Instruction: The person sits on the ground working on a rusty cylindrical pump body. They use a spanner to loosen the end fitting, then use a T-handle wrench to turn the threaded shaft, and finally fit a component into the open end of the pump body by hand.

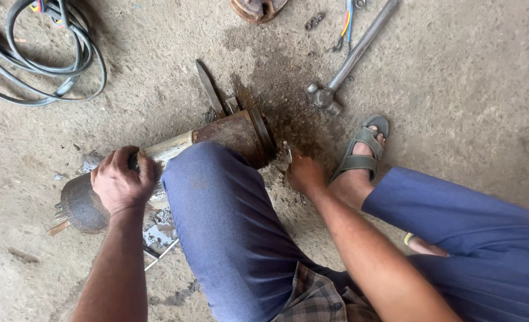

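Note:
A long rusty metal cylinder [231, 132] lies on the dirt floor, partly hidden under my blue-trousered knee [216, 197]. My left hand [120, 179] grips its shiny steel section near the rounded dark end cap [81, 206]. Close to the cylinder's rusty ringed end, my right hand [304, 174] is closed on a small metal tool [289, 153] whose tip shows above the fingers. My sandalled foot [362, 152] rests just right of that hand.
A steel hammer [351, 59] lies on the floor at upper right. A flat chisel-like blade [209, 88] sits behind the cylinder. Coiled black cable [50, 59] fills the upper left. A rusty round part [255, 9] and coloured wires [346, 24] lie at the top edge.

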